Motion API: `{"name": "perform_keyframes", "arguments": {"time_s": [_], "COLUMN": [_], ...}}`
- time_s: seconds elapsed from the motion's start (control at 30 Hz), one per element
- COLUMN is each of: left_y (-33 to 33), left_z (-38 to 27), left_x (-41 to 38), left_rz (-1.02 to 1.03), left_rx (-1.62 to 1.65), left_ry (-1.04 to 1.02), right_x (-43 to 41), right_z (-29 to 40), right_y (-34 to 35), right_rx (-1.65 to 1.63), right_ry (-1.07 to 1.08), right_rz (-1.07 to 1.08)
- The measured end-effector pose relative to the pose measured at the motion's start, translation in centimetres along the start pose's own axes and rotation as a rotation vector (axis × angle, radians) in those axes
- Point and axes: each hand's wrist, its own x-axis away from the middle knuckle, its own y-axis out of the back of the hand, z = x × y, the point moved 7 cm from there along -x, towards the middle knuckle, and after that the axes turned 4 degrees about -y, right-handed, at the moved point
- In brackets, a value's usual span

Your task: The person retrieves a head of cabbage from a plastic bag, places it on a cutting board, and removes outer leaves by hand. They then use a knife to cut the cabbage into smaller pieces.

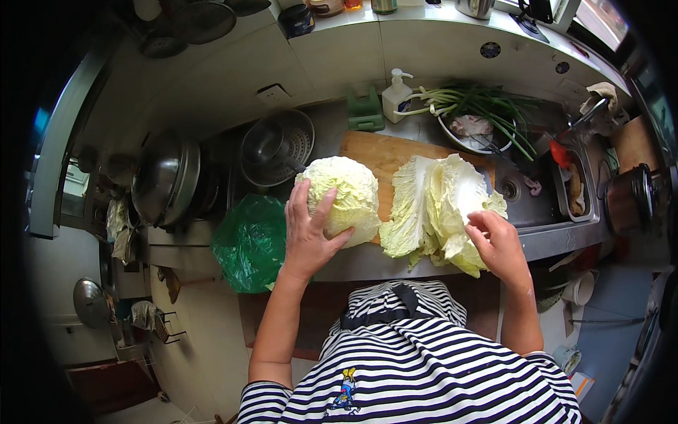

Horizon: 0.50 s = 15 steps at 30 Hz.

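A pale napa cabbage head (347, 199) stands at the left edge of the wooden cutting board (365, 146). My left hand (310, 228) grips its near left side, with fingers and thumb spread around it. Several loose cabbage leaves (445, 206) lie piled on the right part of the board, their lower ends hanging over the counter edge. My right hand (498, 244) is at the pile's right side with bent fingers, its fingertips against or just over a leaf. Whether it pinches that leaf is not clear. A green plastic bag (251, 244) hangs over the counter edge beside my left hand.
Behind the board stand a green plastic holder (365, 111), a white pump bottle (397, 98) and a bowl (476, 143) under green onions (476, 100). A metal sink (535, 206) lies right. A colander (302, 132) and a lidded wok (167, 177) sit left.
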Motion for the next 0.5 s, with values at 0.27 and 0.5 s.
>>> {"name": "perform_keyframes", "arguments": {"time_s": [0.27,0.5], "left_y": [1.1,2.0], "left_z": [-3.1,-3.0], "left_x": [2.3,8.6], "left_rz": [-0.021,0.182], "left_rx": [-0.066,-0.003], "left_ry": [-0.228,-0.096], "right_x": [-6.7,-7.6], "right_z": [9.0,11.4], "right_y": [-11.5,-15.1], "right_rx": [-0.172,-0.030], "right_ry": [0.570,0.695], "right_rz": [0.067,0.089]}}
